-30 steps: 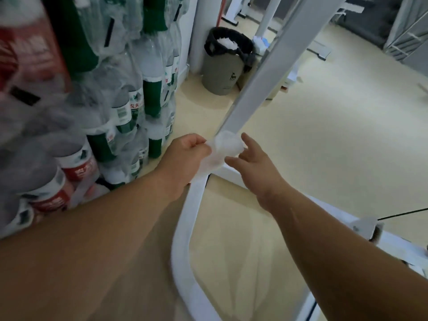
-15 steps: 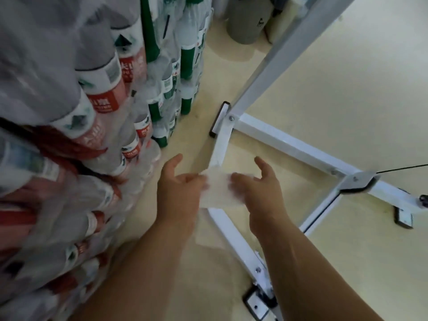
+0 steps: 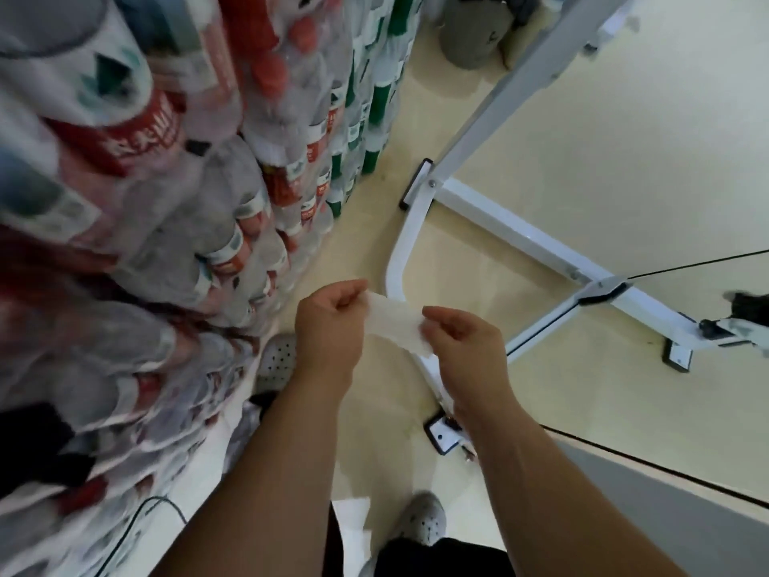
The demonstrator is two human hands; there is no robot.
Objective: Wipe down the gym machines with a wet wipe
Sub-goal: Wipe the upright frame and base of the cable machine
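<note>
I hold the wipe (image 3: 393, 322) stretched between both hands: the left hand (image 3: 331, 322) pinches one end, the right hand (image 3: 462, 341) the other. It hangs above the frame (image 3: 516, 231) on the floor, probably to unfold a clean side before I wipe.

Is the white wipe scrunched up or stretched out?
Stretched out: left hand and right hand each pinch one end of the white wet wipe, spread between them.
</note>
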